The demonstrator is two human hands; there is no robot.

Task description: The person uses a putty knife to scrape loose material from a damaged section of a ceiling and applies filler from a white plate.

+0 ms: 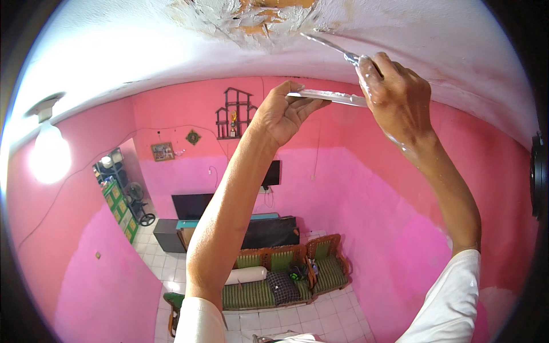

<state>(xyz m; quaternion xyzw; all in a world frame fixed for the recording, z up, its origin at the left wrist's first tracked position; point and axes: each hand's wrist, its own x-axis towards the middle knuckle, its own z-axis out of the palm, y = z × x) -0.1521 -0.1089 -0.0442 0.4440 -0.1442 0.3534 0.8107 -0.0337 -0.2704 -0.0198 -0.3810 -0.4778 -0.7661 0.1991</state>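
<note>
Pink walls [366, 194], white tiled floor [269, 323], green-cushioned wooden sofa [286, 271], glowing bulb [48, 154]

Damaged ceiling patch [251, 14] cut off by top edge. Scraper [329, 41] handle hidden inside right hand [397, 94]. Flat board [329, 96] far end hidden behind right hand. Wall picture [163, 151] and shelf ornament [233, 120] too small to make out.

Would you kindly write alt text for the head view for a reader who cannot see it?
The right hand presses a putty knife against a damaged patch of white ceiling. The left hand holds a flat plaster board beneath it. Below lies a pink-walled room with a sofa.
</note>
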